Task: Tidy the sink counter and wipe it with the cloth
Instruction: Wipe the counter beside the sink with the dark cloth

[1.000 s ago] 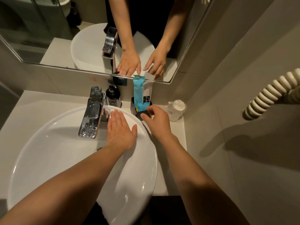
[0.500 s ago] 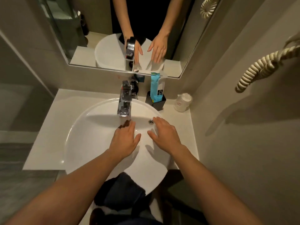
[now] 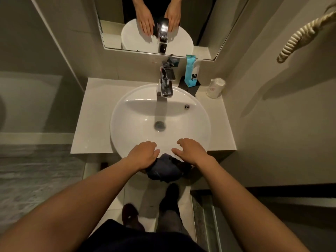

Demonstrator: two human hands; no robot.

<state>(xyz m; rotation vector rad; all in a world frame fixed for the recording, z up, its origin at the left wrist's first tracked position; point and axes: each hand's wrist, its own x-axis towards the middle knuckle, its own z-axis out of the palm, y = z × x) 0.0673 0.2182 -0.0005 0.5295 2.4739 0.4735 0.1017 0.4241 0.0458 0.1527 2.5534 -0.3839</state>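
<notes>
A round white basin (image 3: 127, 113) sits in the pale sink counter (image 3: 91, 124). My left hand (image 3: 143, 153) and my right hand (image 3: 190, 151) hover side by side over the basin's near rim, palms down, fingers loosely spread, holding nothing. A bunched dark blue cloth (image 3: 163, 170) lies just below the front rim, between and partly under my wrists; I cannot tell whether either hand touches it. At the back right of the counter, a blue packet (image 3: 190, 73) stands in a black holder (image 3: 190, 88), with a wrapped upturned cup (image 3: 215, 88) beside it.
A chrome faucet (image 3: 164, 86) juts over the basin, with a dark pump bottle (image 3: 171, 74) behind it. A mirror (image 3: 200, 24) hangs above. A coiled cord (image 3: 300, 37) hangs on the right wall, which runs close along the counter's right edge. Tiled floor and my feet show below.
Both hands have drawn back from the rear of the basin, near the faucet and black holder, to its front rim. My head has pulled back, so the whole counter shows.
</notes>
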